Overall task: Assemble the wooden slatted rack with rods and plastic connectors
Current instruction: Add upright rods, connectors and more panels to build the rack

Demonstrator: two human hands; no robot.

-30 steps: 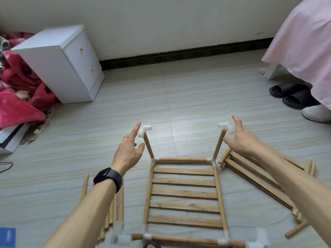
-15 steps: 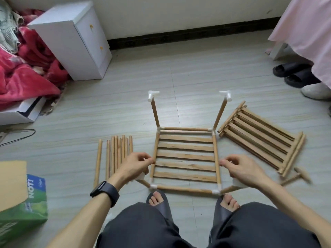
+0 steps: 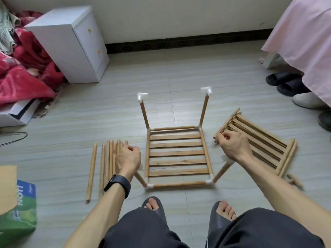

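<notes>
A slatted wooden shelf (image 3: 177,153) lies flat on the floor with a rod rising from each corner. The two far rods carry white plastic connectors (image 3: 141,96) (image 3: 206,90) on top. My left hand (image 3: 128,158) is a closed fist over the top of the near left rod (image 3: 140,178). My right hand (image 3: 232,149) is a closed fist over the near right rod (image 3: 221,171), whose white connector (image 3: 226,159) peeks out under my wrist. Nothing shows inside either fist. A bundle of loose rods (image 3: 107,163) lies left of the shelf.
A second slatted panel (image 3: 259,142) lies to the right, with a short rod piece (image 3: 293,181) beside it. A white cabinet (image 3: 71,43) and red blanket (image 3: 23,74) stand back left. A green box (image 3: 19,208) sits near left. Slippers (image 3: 284,81) lie under a pink-draped bed (image 3: 304,33).
My hands left the far connectors and came back to the near corner rods. Their fingers, spread half a second ago, are now curled into fists. The view tilted down.
</notes>
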